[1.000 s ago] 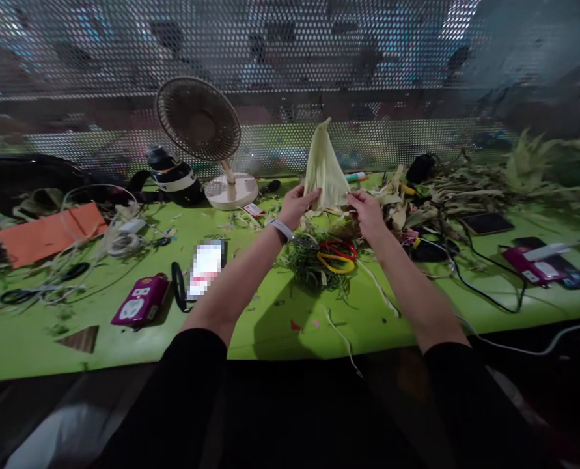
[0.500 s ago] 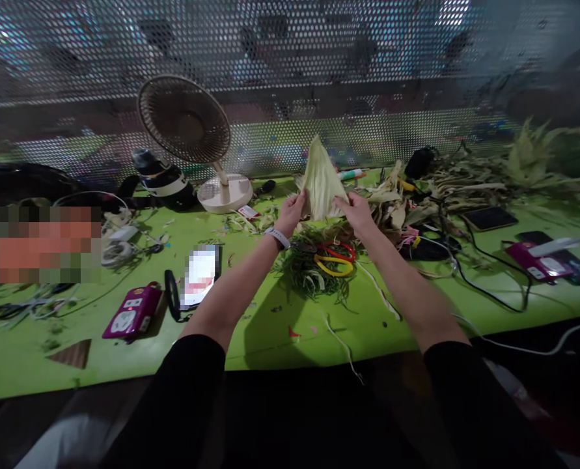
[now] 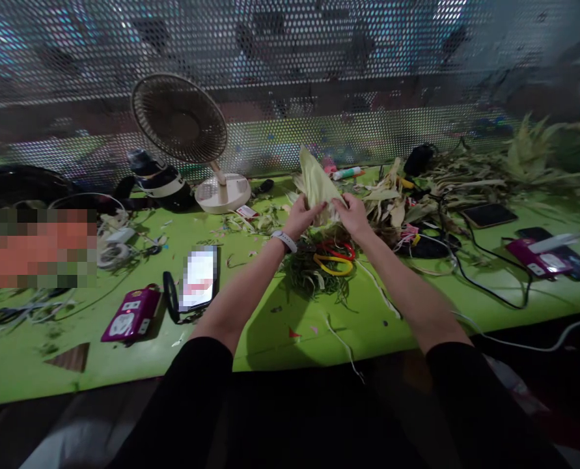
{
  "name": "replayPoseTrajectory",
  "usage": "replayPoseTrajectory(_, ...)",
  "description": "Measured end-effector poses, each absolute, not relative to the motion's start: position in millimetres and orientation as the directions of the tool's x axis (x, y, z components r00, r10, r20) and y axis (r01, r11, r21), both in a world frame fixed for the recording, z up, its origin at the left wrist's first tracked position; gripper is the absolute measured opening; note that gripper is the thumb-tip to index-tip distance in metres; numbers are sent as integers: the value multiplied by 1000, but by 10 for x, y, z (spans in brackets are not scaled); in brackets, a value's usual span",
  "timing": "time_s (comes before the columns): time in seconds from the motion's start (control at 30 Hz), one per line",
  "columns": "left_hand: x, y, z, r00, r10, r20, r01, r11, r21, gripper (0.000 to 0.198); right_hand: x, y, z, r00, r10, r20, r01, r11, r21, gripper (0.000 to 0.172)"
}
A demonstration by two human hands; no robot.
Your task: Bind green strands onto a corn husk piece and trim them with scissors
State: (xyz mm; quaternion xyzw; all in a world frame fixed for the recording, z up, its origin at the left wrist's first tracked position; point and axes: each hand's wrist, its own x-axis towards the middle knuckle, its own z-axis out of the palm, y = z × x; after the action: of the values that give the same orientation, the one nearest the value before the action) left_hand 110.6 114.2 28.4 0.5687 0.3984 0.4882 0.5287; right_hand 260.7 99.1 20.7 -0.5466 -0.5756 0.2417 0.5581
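Note:
A pale green corn husk (image 3: 315, 179) is held up between my two hands above the green table, its pointed end upward and tilted left. My left hand (image 3: 303, 217) pinches its lower left edge; a pale band is on that wrist. My right hand (image 3: 351, 213) grips the lower right edge, close to the left. Below them lies a heap of thin green shreds (image 3: 314, 280), with scissors with red and yellow handles (image 3: 336, 265) resting on it. Dry husk pieces (image 3: 392, 202) are piled just right of my right hand.
A round fan (image 3: 179, 120) and a dark bottle (image 3: 165, 187) stand at the back left. Nearer are a phone (image 3: 199, 279) and a purple power socket (image 3: 131, 314). Cables, another purple socket (image 3: 538, 258) and more husks (image 3: 470, 179) lie right. A perforated screen (image 3: 290, 78) rises behind.
The husk has tipped left and is partly folded, showing narrower and lower. My left hand has moved slightly right and down, nearer my right hand. Both hands keep hold of it.

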Motion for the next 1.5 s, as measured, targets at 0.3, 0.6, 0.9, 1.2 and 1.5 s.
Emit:
replayPoseTrajectory(0.3, 829, 1122, 387, 198, 976, -96, -34, 105, 994, 19, 2746, 1079, 155, 323, 897, 303, 181, 256, -950, 27)
replayPoseTrajectory(0.6, 1216, 1140, 328, 294, 951, -97, -94, 130, 987, 30, 2581, 1074, 25, 164, 980, 109, -281, 152, -947, 39)
replayPoseTrajectory(0.9, 1126, 1371, 182, 14, 997, -77, -208, 78, 975, 24, 2755, 1177, 25, 366, 929, 61, -394, 214, -894, 30)
replayPoseTrajectory(1.2, 1032, 1328, 252, 266, 944, -194, -312, 275, 909, 26, 2715, 1145, -30, 346, 931, 115, -342, 240, -909, 31)
replayPoseTrajectory(1.5, 752, 1732, 157, -370, 925, 85, 66, -65, 996, 18, 2888, 1220, -30, 540, 822, 182, -239, 357, -903, 39)
